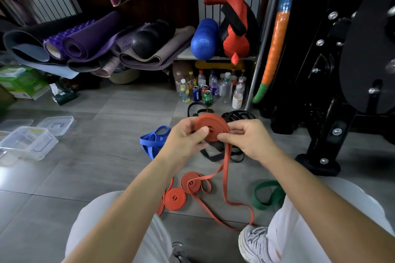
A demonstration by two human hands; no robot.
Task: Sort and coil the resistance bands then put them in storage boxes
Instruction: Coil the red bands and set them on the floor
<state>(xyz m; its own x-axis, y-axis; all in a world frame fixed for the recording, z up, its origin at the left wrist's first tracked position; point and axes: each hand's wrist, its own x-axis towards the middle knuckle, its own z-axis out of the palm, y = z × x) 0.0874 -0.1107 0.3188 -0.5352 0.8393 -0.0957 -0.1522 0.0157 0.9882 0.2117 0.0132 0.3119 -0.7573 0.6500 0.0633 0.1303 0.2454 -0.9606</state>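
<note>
Right now, at the centre of the frame, both hands are holding up a partly wound red band coil [210, 127]; the left hand [186, 136] is pinching the disc, its thumb lying across the face and its fingers curling behind; the right hand [245, 136] is gripping the coil's lower right edge, thumb and curled fingers closing on the strip where it leaves the roll; the loose tail [224, 177] is hanging down from there and trailing in loops over the grey tiled floor [106, 177] toward a white shoe [254, 243] at the lower right (two strands are running down from the hands); two more red coils are lying on the tiles at lower centre, a tight coil [174, 198] just beside a looser coil [192, 181]; a blue band [152, 140] is sitting in a loose heap just left of the left hand; a green band [267, 197] is lying at lower right beside the knee; black bands [237, 116] are lying behind and beneath the hands, partly hidden; clear storage boxes [27, 142] are standing at the left edge, well apart from the bands, with a clear lid [56, 125] lying just behind them; bottles and cans [209, 89] are standing in a cluster above the hands
</note>
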